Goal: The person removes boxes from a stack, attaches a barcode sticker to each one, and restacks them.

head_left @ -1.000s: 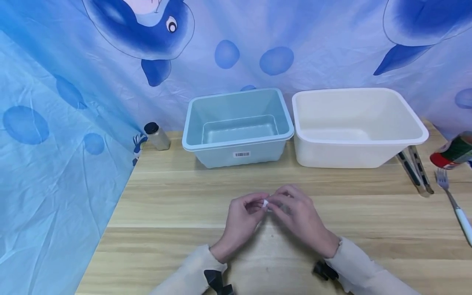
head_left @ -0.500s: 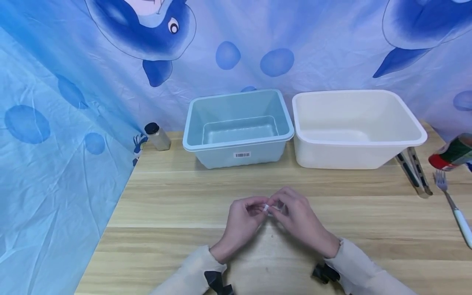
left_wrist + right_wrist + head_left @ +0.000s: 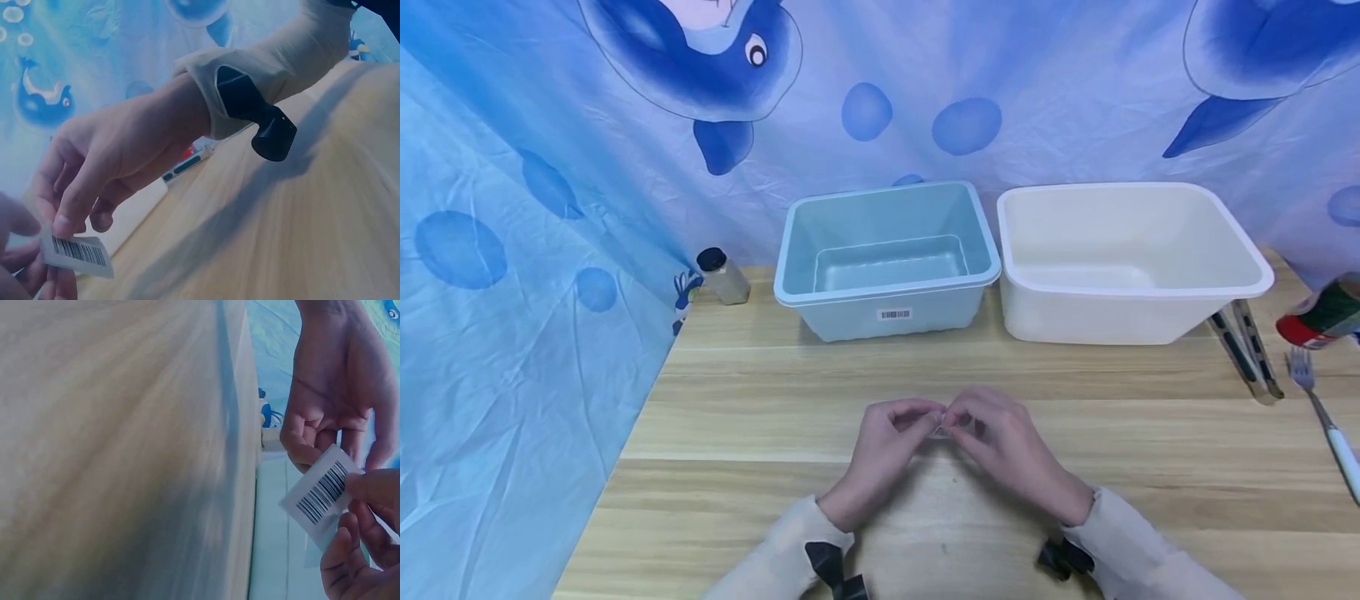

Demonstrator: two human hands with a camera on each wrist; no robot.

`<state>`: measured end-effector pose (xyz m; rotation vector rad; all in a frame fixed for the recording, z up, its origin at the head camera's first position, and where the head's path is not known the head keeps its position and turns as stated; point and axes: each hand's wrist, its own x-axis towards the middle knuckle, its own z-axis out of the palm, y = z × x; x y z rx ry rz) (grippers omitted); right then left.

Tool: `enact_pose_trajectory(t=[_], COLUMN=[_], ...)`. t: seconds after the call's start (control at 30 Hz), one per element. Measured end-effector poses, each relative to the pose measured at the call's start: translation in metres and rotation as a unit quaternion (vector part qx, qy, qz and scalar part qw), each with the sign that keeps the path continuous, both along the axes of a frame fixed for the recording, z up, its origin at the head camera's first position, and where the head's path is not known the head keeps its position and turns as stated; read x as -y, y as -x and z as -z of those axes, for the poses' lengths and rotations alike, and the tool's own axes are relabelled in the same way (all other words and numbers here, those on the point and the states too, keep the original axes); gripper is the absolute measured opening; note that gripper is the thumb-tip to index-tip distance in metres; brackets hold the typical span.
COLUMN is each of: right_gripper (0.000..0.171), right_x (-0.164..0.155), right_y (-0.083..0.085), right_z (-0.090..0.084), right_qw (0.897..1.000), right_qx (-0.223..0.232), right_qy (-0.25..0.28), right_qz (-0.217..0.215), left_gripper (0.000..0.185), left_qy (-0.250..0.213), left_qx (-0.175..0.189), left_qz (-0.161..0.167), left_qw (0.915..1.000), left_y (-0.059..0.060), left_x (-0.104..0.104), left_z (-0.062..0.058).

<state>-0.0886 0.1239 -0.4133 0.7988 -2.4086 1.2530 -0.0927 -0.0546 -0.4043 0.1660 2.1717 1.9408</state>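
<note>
Blue tub (image 3: 887, 258), rectangular, with a barcode sticker on its near wall: stands beyond the fingertips and slightly left, nothing seen inside. White tub (image 3: 1131, 258), wider, just beside the blue one on its right: beyond the fingers and to the right, nothing seen inside. Small jar (image 3: 722, 275) with a dark cap: far left of the fingers, at the table's back-left corner against the whale-print curtain (image 3: 535, 208). Metal tongs (image 3: 1243, 350), fork (image 3: 1318, 408) with a white handle, and a red-and-green can (image 3: 1326, 310): well to the right of the fingers, near the right edge of the view. Wooden table (image 3: 760, 408): bare boards lie between the fingers and both tubs and out to either side; the left edge meets the curtain. Barcode label (image 3: 319, 490), small and white: held between the two hands above the table, in front of the blue tub. Left hand (image 3: 887, 450): thumb and forefinger closed on one edge of the label, other fingers curled. Right hand (image 3: 1003, 446): fingertips pinched on the opposite edge. Compared with a second ago, the hands remain in the same place with their fingertips meeting, and the label shows less white in the head view.
</note>
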Motion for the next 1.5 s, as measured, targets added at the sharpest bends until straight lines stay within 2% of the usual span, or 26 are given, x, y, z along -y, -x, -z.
enact_pose_trajectory(t=[0.33, 0.57, 0.83, 1.03, 1.3, 1.4, 1.43, 1.5], right_gripper=[0.017, 0.014, 0.012, 0.013, 0.017, 0.016, 0.017, 0.017], right_x=[0.003, 0.007, 0.005, 0.002, -0.003, -0.005, -0.006, -0.008], right_y=[-0.008, -0.011, -0.013, -0.013, -0.015, -0.014, -0.013, -0.011], right_z=[0.005, 0.008, 0.007, 0.003, -0.001, -0.004, -0.006, -0.008], right_qw=[0.998, 0.996, 0.993, 0.991, 0.994, 0.994, 0.995, 0.996], right_qx=[0.043, 0.050, 0.072, 0.072, 0.052, 0.063, 0.064, 0.061], right_qy=[-0.013, -0.023, -0.045, -0.043, -0.025, -0.017, -0.016, -0.016], right_qz=[-0.053, -0.072, -0.082, -0.101, -0.093, -0.083, -0.079, -0.068], left_gripper=[0.016, 0.015, 0.015, 0.014, 0.012, 0.013, 0.013, 0.014], left_qy=[0.029, 0.041, 0.036, 0.071, 0.133, 0.183, 0.207, 0.263], left_qx=[0.043, 0.049, 0.046, -0.018, -0.100, -0.136, -0.153, -0.188], left_qz=[-0.031, -0.049, -0.057, -0.051, -0.045, -0.037, -0.034, -0.035], left_qw=[0.9982, 0.9968, 0.9966, 0.9960, 0.9850, 0.9729, 0.9657, 0.9457], left_y=[0.005, 0.010, 0.010, 0.010, 0.012, 0.010, 0.010, 0.009], left_x=[0.008, 0.013, 0.019, 0.024, 0.026, 0.028, 0.029, 0.030], left_z=[0.013, 0.022, 0.024, 0.027, 0.033, 0.031, 0.030, 0.023])
